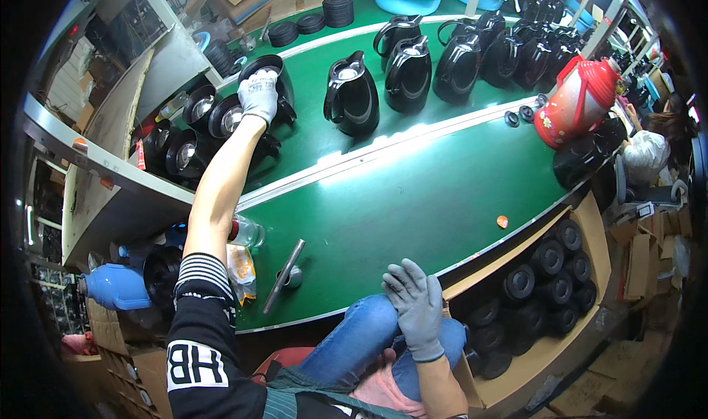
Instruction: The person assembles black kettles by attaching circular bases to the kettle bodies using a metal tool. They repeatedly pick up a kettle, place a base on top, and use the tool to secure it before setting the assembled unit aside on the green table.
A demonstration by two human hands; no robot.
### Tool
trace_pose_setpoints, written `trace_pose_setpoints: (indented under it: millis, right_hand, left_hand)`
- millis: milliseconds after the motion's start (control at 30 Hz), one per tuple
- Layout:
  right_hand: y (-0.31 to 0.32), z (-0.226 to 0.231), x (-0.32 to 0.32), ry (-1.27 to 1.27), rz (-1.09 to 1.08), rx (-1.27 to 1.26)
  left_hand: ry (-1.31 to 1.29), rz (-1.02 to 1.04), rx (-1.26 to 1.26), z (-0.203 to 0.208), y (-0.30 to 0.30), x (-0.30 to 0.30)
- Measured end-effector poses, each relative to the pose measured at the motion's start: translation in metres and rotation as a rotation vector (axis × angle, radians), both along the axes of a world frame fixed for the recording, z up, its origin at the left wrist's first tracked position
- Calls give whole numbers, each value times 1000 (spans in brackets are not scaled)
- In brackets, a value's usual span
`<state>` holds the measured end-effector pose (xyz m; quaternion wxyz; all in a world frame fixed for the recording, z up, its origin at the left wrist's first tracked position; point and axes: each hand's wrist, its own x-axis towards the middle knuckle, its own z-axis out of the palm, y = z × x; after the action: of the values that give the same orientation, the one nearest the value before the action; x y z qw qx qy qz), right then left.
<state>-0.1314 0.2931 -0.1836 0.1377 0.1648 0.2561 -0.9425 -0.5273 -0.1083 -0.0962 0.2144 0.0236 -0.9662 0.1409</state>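
My left hand [259, 97], in a white glove, reaches to the far left over the green work surface. Its fingers close on the rim of a black thermos jug [284, 87], partly reaching inside; the fingertips are hard to see. Beside it lie several more black jugs [200, 108] with their openings showing silvery insides. A finished-looking black jug with spout and handle [352, 98] stands upright to the right of that hand. My right hand [414, 305], in a grey glove, hovers over my lap by the table edge, fingers spread and holding nothing.
A row of black jugs [457, 65] stands along the far belt. A red flask [579, 98] is at the right. Black round parts fill a cardboard box [599, 231]. On the near table are a metal bar [284, 277], a glass jar [249, 232] and an orange scrap [502, 221].
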Motion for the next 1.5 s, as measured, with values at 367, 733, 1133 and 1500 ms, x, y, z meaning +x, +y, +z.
trace_pose_setpoints:
  millis: [367, 733, 1133, 1500]
  right_hand:
    - [-22, 73, 4, 412, 88, 750]
    - [-18, 208, 75, 1387, -62, 1764]
    - [60, 182, 259, 1132, -317, 1306]
    - [42, 150, 240, 1305, -267, 1269]
  left_hand:
    - [243, -533, 160, 162, 44, 186]
    - [-287, -1051, 277, 191, 143, 447]
    - [-757, -214, 1663, -36, 81, 504]
    - [-1016, 380, 2440, -143, 5, 564]
